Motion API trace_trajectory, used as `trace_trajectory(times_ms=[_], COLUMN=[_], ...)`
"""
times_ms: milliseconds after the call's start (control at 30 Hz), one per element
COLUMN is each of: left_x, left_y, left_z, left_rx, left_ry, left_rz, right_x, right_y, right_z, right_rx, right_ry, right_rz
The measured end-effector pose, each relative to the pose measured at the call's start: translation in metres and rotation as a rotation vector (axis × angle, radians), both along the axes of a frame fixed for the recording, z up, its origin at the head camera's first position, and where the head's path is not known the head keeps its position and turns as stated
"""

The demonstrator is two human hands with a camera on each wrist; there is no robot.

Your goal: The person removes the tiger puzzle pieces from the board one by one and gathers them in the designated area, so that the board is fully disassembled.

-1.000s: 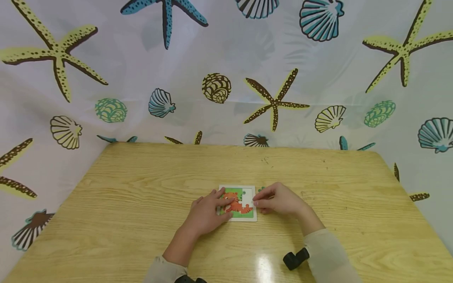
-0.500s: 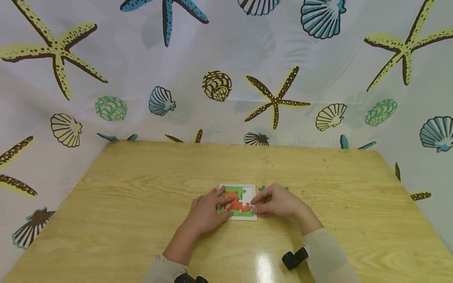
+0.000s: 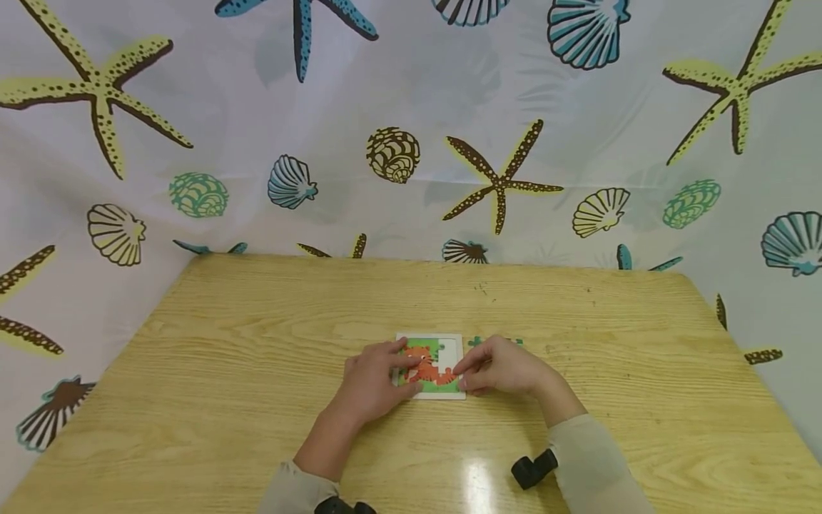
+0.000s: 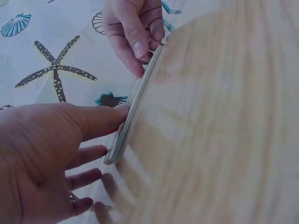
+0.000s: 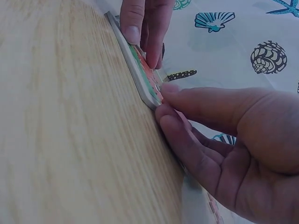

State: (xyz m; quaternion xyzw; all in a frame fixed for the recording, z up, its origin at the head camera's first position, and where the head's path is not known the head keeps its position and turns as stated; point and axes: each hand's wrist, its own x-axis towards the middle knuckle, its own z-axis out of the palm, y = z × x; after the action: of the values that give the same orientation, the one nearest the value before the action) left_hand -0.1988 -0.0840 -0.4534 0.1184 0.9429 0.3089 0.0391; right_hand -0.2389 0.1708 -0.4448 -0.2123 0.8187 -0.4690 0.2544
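The table point(image 3: 257, 343) stands with the curtain point(image 3: 225, 143) behind its far edge and along both sides. On the table, right of the middle, lies the puzzle frame point(image 3: 443, 397); fitted pieces point(image 3: 444, 389) occupy its left and near parts. The left hand point(image 3: 374, 378) rests over the frame's left side. The right hand point(image 3: 501, 368) is at its right edge, touching near the near right corner. Loose pieces point(image 3: 476, 342) lie on the table right of the frame, on the far side of the right hand.
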Motion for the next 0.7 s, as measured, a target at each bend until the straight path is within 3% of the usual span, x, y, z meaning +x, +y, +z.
trace_trajectory(times_ms=[300, 700], left_x=[-0.0030, -0.0043], left_y=[-0.0035, -0.0013], left_z=[-0.0079, -0.0056], left_rx=[0.249, 0.244], left_ry=[-0.057, -0.070], left_rz=[-0.114, -0.094], right_x=[-0.0006, -0.0018], right_y=[0.0005, -0.0009], right_z=[-0.0024, -0.0046], right_rx=[-0.005, -0.020], right_ry=[-0.015, -0.021], right_rz=[-0.003, 0.006])
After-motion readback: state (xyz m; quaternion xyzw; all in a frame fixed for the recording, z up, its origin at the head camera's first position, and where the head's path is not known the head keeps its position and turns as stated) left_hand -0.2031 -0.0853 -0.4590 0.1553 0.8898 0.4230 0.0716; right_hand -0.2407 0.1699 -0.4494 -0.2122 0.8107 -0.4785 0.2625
